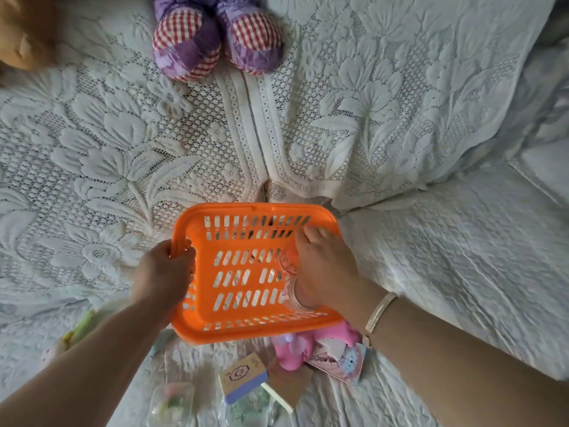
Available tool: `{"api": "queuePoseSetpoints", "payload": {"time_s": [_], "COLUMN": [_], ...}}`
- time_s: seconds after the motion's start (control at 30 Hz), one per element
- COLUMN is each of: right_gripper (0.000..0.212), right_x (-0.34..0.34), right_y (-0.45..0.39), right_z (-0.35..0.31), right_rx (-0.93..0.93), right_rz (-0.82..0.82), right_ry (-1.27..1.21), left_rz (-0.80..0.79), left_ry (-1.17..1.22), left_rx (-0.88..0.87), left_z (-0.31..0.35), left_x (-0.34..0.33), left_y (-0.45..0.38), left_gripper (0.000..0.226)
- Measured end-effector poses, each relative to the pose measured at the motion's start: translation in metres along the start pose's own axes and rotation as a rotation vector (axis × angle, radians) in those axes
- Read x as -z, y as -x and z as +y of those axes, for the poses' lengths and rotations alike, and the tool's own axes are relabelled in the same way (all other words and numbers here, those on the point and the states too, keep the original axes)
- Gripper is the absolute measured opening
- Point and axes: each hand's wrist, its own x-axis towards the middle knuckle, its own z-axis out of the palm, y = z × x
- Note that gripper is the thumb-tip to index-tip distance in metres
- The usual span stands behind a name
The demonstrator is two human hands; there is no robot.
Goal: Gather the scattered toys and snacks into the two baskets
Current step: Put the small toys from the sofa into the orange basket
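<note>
An orange slotted basket (246, 229) sits on the white lace bedspread in front of me. My left hand (166, 269) grips its left rim. Inside the basket at its right side, my right hand (323, 263) holds a clear plastic jar (288, 260) lying on its side, fingers curled over it. Below the basket lie a pink plush toy (295, 346), a small patterned box (243, 377), a card pack with a cartoon print (341, 359) and clear packets (171, 405) of snacks. A yellow-green soft item (81, 328) shows past my left forearm.
A purple stuffed toy with red-checked feet (215, 38) sits at the top of the bed. An orange-brown plush (24, 32) is at the top left corner. A white quilt (462, 257) covers the right side, with a fold running along it.
</note>
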Motion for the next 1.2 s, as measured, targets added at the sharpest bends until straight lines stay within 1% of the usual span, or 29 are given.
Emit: {"api": "queuePoseSetpoints", "payload": {"time_s": [0.1, 0.17, 0.27, 0.33, 0.37, 0.43, 0.5, 0.6, 0.7, 0.77, 0.9, 1.0, 1.13, 1.2], "right_gripper": [0.072, 0.071, 0.077, 0.081, 0.084, 0.086, 0.088, 0.095, 0.107, 0.109, 0.098, 0.094, 0.108, 0.109], "right_x": [0.007, 0.007, 0.0, -0.006, -0.01, -0.026, -0.047, -0.081, -0.106, -0.116, -0.128, -0.127, -0.112, -0.095], "right_y": [0.012, 0.018, 0.027, 0.036, 0.042, 0.061, 0.084, 0.115, 0.136, 0.146, 0.153, 0.15, 0.135, 0.121], "right_z": [0.024, 0.045, 0.084, 0.109, 0.119, 0.136, 0.145, 0.147, 0.142, 0.136, 0.129, 0.13, 0.141, 0.15], "right_rx": [-0.044, -0.11, -0.229, -0.325, -0.371, -0.451, -0.468, -0.473, -0.507, -0.53, -0.535, -0.567, -0.554, -0.546], "right_rz": [0.112, 0.178, 0.222, 0.207, 0.172, 0.033, -0.153, -0.418, -0.557, -0.604, -0.517, -0.456, -0.216, -0.128], "right_ry": [-0.058, -0.051, -0.014, 0.002, -0.004, -0.023, -0.009, -0.018, -0.059, -0.065, 0.047, 0.055, 0.018, 0.024], "left_rz": [-0.007, -0.024, -0.038, -0.039, -0.037, -0.041, -0.05, -0.066, -0.072, -0.077, -0.065, -0.06, -0.045, -0.043], "left_ry": [-0.009, -0.014, -0.01, -0.023, -0.028, -0.021, -0.012, -0.015, -0.027, -0.03, -0.015, 0.0, 0.002, 0.003], "left_rx": [-0.003, -0.003, -0.011, -0.019, -0.018, -0.011, -0.002, -0.007, -0.017, -0.023, -0.024, -0.024, -0.022, -0.021], "left_z": [-0.002, 0.001, 0.006, 0.009, 0.008, 0.005, 0.001, 0.002, -0.003, -0.008, -0.017, -0.022, -0.025, -0.024], "left_x": [-0.014, -0.021, -0.034, -0.041, -0.044, -0.047, -0.049, -0.051, -0.051, -0.049, -0.045, -0.041, -0.037, -0.035], "left_y": [-0.003, -0.003, -0.002, -0.001, -0.003, -0.006, -0.011, -0.011, -0.015, -0.017, -0.018, -0.017, -0.014, -0.012], "left_gripper": [0.025, 0.022, 0.024, 0.02, 0.018, 0.018, 0.021, 0.016, 0.016, 0.016, 0.015, 0.016, 0.018, 0.018]}}
